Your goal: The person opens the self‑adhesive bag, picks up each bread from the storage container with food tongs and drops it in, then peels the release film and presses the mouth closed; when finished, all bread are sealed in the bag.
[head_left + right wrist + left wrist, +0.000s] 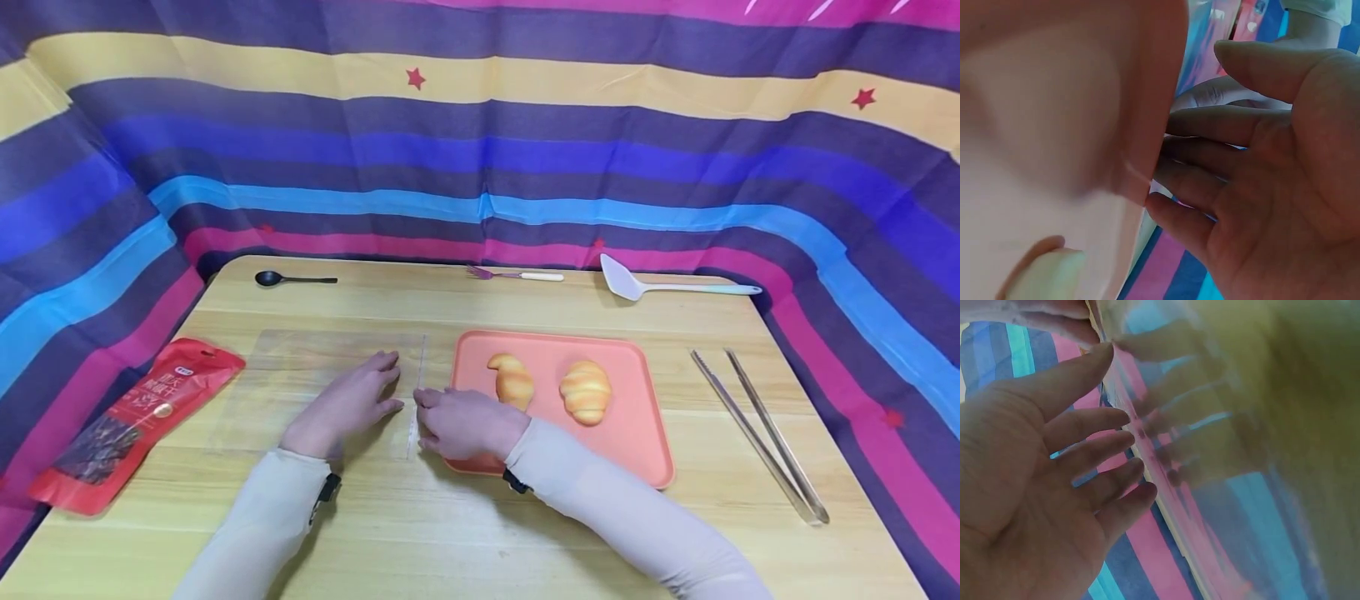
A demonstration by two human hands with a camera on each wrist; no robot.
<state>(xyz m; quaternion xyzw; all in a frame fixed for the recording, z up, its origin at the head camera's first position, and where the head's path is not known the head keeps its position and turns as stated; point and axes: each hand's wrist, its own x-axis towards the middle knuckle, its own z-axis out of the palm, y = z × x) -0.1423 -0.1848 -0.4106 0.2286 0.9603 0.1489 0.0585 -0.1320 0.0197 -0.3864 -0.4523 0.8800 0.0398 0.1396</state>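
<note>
Surface: a wooden desk (480, 533) fenced on three sides by a striped cloth backdrop (480, 167).
Bag: a clear plastic bag (300, 367) lies flat on the desk, its right edge just left of the orange tray (637, 417).
Bag and your hands: both hands meet at that right edge; the bag lies under your left hand and just left of your right.
Left grip: your left hand (347, 404) rests palm down on the bag, released, fingers straight and spread.
Right grip: your right hand (465, 425) touches the bag's edge with its fingertips, fingers loosely extended; whether it pinches the film, you cannot tell.
Arms: both forearms reach in from the near edge in pale sleeves, the right crossing the tray's near left corner.
Tray: two croissants (547, 387) lie side by side.
Around: red snack pouch (127, 421) to the left, tongs (757, 433) to the right.
</note>
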